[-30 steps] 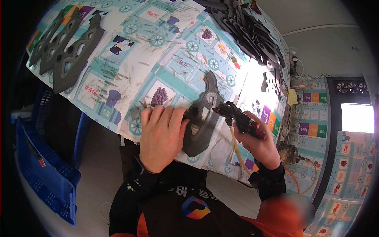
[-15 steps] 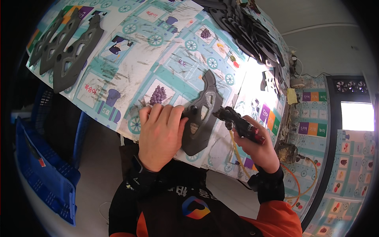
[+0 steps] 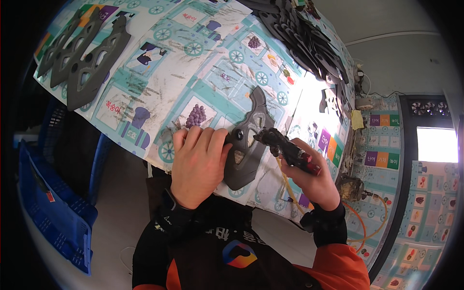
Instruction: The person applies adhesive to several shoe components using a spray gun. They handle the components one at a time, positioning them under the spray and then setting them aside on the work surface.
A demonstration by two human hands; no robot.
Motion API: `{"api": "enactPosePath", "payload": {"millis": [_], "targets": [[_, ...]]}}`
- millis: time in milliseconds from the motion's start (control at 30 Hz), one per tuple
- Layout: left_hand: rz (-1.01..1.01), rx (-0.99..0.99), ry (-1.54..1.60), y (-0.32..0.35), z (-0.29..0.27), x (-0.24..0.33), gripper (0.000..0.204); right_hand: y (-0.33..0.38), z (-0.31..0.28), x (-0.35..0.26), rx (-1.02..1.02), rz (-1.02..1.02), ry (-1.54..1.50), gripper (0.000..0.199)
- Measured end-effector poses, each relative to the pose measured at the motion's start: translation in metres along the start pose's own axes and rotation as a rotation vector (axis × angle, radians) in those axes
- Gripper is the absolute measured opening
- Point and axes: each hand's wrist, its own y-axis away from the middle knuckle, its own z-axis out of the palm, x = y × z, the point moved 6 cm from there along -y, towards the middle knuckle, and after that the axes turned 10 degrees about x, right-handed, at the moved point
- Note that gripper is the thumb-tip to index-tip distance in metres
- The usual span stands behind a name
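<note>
A curved dark grey moulded part (image 3: 245,157) with cut-out openings lies on the covered table in front of me. My left hand (image 3: 199,162) is closed at its left edge, fingers curled and thumb against the part; what sits under the fingertips is partly hidden. In my right hand (image 3: 314,179) is a small black and red spray gun (image 3: 290,152), gripped by its body. Its dirty nozzle points left, over the part's middle opening. A yellowish hose (image 3: 288,188) hangs from the gun.
Several similar grey parts (image 3: 99,67) lie in a row at the far left. A big heap of dark parts (image 3: 304,43) covers the far right. Blue plastic crates (image 3: 55,208) stand below the table's left edge. An orange hose (image 3: 360,222) loops at the right.
My right hand has moved slightly left with the spray gun, bringing the nozzle from beside the part to over its opening. My left hand stays at the part's edge.
</note>
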Motion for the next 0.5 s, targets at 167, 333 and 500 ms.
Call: {"api": "enactPosePath", "payload": {"millis": [167,333,500], "targets": [[0.002,0.002,-0.002,0.0005,-0.0004,0.0003,0.037,0.0016,0.0025,-0.0037,-0.030,-0.005,0.030,0.034],[0.004,0.003,-0.004,0.0004,0.0005,-0.0001,0.036,0.0054,0.0041,-0.0041,-0.049,-0.067,0.028,0.032],[0.009,0.005,0.001,-0.0002,0.0004,-0.0001,0.034,0.0083,0.0051,-0.0019,-0.107,-0.057,0.051,0.032]]}}
